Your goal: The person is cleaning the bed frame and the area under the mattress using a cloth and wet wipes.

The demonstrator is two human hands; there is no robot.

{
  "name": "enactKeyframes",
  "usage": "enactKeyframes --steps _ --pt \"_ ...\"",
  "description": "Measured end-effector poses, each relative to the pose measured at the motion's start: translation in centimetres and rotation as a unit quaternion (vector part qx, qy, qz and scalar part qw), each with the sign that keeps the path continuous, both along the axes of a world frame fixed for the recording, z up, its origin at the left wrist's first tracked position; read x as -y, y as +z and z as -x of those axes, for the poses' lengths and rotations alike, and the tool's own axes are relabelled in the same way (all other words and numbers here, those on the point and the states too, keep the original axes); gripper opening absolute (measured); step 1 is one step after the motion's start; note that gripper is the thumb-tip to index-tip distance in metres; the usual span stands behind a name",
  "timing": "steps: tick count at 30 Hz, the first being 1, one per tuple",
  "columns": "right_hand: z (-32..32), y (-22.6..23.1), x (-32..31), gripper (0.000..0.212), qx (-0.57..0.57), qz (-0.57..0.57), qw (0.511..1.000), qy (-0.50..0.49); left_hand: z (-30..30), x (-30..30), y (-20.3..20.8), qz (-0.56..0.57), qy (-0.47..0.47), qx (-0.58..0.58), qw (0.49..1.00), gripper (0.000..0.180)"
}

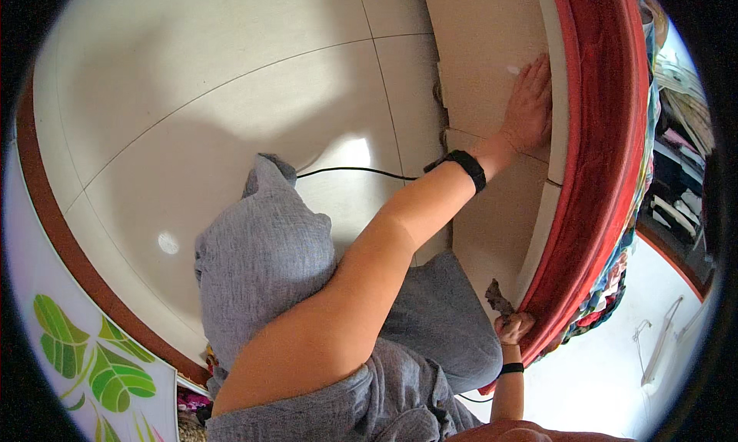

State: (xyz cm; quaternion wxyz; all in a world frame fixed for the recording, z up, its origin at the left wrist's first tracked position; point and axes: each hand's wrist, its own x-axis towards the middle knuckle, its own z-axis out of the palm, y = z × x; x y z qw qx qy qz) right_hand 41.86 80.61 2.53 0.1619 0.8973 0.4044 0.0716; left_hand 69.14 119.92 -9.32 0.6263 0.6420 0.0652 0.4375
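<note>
My left hand (529,108) lies flat on a beige panel (492,204), fingers stretched out beneath the pale edge board (555,134). A black band with a small device circles that wrist. Lower down, at the near end of the panel, my right hand (515,328) is closed beside the red padded edge (603,188). From its fingers sticks a crumpled grey-brown cloth (499,296); its exact kind is hard to make out. The right wrist wears a thin black band. Part of the right hand's grip is hidden.
My bent knees in grey trousers (265,238) are on the tiled floor (231,81). A black cable (357,170) runs across it toward the panel. At the left is a white panel with green leaves (115,373). Patterned fabric (615,277) and a shelf of clothes (680,188) are at the right.
</note>
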Motion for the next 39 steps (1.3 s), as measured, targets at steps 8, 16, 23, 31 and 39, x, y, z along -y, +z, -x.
enactKeyframes --steps 8,16,23,31,39 --pt "-0.3 -0.4 0.3 0.022 0.002 0.001 1.000 0.022 2.2 2.4 -3.1 -0.143 -0.055 -0.042 0.987 0.062" --pt "-0.1 -0.1 -0.4 0.023 0.044 0.032 0.998 0.027 -1.4 1.2 -4.0 -0.139 0.005 -0.089 0.986 0.062" --pt "-1.2 -1.1 -1.2 0.022 0.018 -0.025 0.998 0.053 -7.3 -5.9 -18.7 -0.094 0.133 -0.309 0.937 0.048" --pt "0.5 0.2 1.9 0.034 0.032 0.021 0.999 0.006 1.7 5.5 -15.0 0.157 -0.041 -0.359 0.919 0.047" --pt "0.2 0.0 1.5 0.022 0.019 0.005 1.000 -0.005 6.9 10.2 -7.5 0.165 -0.041 -0.311 0.935 0.057"
